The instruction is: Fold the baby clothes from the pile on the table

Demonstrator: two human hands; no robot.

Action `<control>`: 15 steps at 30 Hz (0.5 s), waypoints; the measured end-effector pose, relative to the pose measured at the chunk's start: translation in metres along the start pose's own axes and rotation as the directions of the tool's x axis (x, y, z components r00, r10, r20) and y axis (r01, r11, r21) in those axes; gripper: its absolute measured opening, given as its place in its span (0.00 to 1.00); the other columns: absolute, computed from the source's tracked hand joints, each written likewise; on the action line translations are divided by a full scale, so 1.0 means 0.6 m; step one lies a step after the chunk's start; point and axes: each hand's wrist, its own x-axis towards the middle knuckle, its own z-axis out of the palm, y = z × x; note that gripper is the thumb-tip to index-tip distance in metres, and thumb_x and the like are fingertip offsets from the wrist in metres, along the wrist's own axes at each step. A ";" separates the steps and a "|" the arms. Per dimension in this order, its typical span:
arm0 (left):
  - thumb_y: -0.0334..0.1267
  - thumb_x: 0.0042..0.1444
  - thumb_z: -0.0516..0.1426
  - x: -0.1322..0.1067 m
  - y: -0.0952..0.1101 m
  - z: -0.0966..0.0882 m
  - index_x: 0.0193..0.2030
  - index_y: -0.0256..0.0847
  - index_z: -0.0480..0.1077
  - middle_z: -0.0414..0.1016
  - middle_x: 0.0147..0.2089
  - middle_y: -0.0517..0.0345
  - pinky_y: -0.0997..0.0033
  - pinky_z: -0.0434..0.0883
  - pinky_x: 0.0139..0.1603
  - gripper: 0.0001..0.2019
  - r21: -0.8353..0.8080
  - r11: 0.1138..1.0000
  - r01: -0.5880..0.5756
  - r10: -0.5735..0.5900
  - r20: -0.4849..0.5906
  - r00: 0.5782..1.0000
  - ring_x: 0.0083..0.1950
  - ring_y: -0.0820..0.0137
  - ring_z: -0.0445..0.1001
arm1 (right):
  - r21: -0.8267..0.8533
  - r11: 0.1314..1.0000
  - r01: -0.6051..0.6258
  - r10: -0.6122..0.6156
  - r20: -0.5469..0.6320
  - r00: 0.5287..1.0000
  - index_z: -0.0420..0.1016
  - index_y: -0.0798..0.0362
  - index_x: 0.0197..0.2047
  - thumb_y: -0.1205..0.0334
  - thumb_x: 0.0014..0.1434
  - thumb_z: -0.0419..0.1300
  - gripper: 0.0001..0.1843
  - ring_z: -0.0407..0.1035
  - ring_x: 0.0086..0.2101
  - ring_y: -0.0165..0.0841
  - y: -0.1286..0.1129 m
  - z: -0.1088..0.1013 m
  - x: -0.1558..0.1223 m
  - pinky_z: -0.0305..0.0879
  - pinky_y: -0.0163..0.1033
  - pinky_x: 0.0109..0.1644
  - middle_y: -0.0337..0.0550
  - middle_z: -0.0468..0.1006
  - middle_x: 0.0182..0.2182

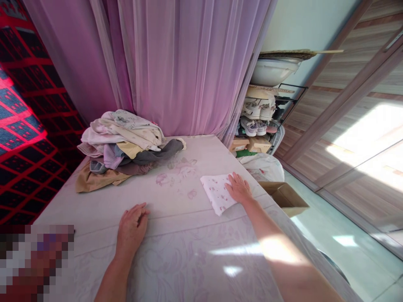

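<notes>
A small white folded cloth [215, 195] with a pink and red print lies flat on the bed, right of the middle. On its right part rests my right hand [239, 188], open, palm down, fingers stretched across the fabric. My left hand [132, 226] is over the bed sheet [189, 235], well left of the cloth. Its fingers are loosely bent and apart, and nothing shows in them. A heap of crumpled clothes [122, 142], in white, pink, grey and tan, sits at the far left of the bed.
A purple curtain [182, 63] hangs behind the bed. To the right, a rack holds a white basin [273, 71] and shoes [256, 126]. An open cardboard box [285, 199] stands on the floor beside the bed. A red-and-black patterned fabric [34, 117] covers the left side.
</notes>
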 end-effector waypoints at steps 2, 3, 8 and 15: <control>0.39 0.55 0.47 0.000 0.001 0.000 0.34 0.44 0.73 0.78 0.52 0.51 0.43 0.61 0.62 0.13 0.000 1.000 0.004 -0.004 0.008 1.000 0.58 0.57 0.72 | -0.008 1.000 -0.003 0.003 0.002 1.000 0.52 0.53 0.69 0.51 0.67 0.40 0.31 0.40 0.68 0.42 0.003 0.010 0.004 0.46 0.57 0.66 0.49 0.44 0.71; 0.39 0.55 0.47 0.000 0.001 -0.001 0.34 0.45 0.73 0.78 0.52 0.51 0.43 0.61 0.62 0.13 0.000 1.000 0.006 -0.006 0.010 1.000 0.58 0.56 0.72 | -0.001 1.000 0.004 -0.004 0.000 1.000 0.52 0.52 0.69 0.51 0.67 0.40 0.31 0.40 0.68 0.42 0.005 0.012 0.004 0.47 0.57 0.66 0.48 0.44 0.71; 0.39 0.55 0.47 0.001 0.003 -0.002 0.33 0.45 0.73 0.79 0.52 0.51 0.43 0.62 0.61 0.13 -0.011 1.000 0.011 -0.011 0.006 1.000 0.58 0.56 0.72 | 0.278 0.956 -0.093 0.101 -0.012 0.995 0.55 0.51 0.68 0.55 0.66 0.44 0.29 0.50 0.65 0.40 0.026 -0.009 0.014 0.52 0.48 0.64 0.50 0.53 0.68; 0.39 0.55 0.48 0.001 0.008 -0.004 0.33 0.45 0.74 0.78 0.52 0.52 0.43 0.61 0.62 0.13 -0.023 0.999 0.026 -0.026 -0.001 1.000 0.57 0.57 0.72 | 0.491 0.808 -0.325 0.271 0.180 0.946 0.79 0.58 0.36 0.60 0.53 0.62 0.11 0.74 0.37 0.40 0.078 -0.052 0.040 0.66 0.39 0.40 0.51 0.81 0.32</control>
